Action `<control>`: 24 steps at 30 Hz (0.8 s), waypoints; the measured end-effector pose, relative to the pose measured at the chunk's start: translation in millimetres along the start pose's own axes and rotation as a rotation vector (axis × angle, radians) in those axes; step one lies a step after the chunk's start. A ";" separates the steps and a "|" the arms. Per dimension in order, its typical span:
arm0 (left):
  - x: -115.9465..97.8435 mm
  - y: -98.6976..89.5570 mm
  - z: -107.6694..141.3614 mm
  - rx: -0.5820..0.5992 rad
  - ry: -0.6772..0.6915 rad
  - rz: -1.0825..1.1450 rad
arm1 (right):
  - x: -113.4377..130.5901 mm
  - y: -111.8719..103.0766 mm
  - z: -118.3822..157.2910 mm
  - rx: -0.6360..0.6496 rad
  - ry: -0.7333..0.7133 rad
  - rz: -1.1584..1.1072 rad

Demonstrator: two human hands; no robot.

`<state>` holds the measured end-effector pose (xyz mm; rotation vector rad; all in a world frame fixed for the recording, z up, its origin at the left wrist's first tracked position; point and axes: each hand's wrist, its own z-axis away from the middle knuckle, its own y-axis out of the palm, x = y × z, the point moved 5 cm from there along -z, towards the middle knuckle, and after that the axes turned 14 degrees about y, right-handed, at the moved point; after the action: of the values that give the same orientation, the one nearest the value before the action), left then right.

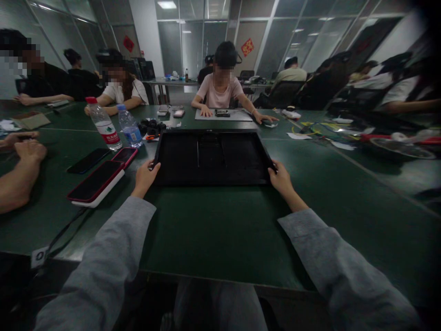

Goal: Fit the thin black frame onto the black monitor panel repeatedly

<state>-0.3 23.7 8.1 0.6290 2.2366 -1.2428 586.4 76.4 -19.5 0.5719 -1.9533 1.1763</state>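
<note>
A wide black rectangular panel with a raised rim, which looks like a monitor (179, 158), is on or just over the green table in front of me. Two thin pale lines show on its dark face, and a small mark sits at the middle of its far rim. My left hand (146, 177) grips its left side, thumb on top of the rim. On the opposite side my right hand (282, 178) holds the right rim in the same way. The fingers of both hands are partly hidden behind or below the edges.
Left of the monitor lie red-edged phones (98, 179) and a dark phone (87, 161). Two water bottles (106, 131) stand beyond them. Another person's arm (20, 172) rests at far left. A person opposite works at a grey mat (237, 115). Wires (310, 128) lie at right.
</note>
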 end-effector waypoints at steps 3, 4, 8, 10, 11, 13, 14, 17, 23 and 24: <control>4.9 0.5 -3.0 0.001 -0.015 0.021 | -1.0 -1.3 -0.4 0.001 0.039 -0.029; 7.4 0.3 -4.2 0.006 -0.030 0.025 | -1.7 -2.4 -0.7 0.013 0.066 -0.041; 18.3 -3.3 -9.3 0.017 -0.108 0.062 | -6.0 -8.8 -1.1 0.197 0.264 -0.162; 20.8 -6.0 -10.8 0.013 -0.127 0.107 | -5.5 -13.6 1.3 0.316 0.358 -0.231; 20.9 -7.0 -11.1 0.018 -0.130 0.136 | -4.1 -16.5 3.0 0.364 0.382 -0.250; 19.3 -8.0 -10.5 0.036 -0.125 0.181 | -0.5 -21.4 6.7 0.437 0.396 -0.247; 18.0 -8.2 -9.9 0.047 -0.115 0.185 | 1.1 -22.8 8.5 0.461 0.393 -0.236; 14.3 -8.6 -8.3 0.063 -0.072 0.148 | 2.5 -23.1 11.1 0.443 0.389 -0.255; 16.5 -9.4 -10.6 0.027 -0.019 0.098 | 2.7 -16.2 13.9 0.273 0.366 -0.391; 17.6 -9.3 -11.3 0.025 -0.019 0.093 | 4.4 -16.7 15.6 0.262 0.351 -0.402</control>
<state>-21.7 31.7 8.1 0.7196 2.1542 -1.2267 589.5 54.8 -11.4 0.7918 -1.3237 1.1846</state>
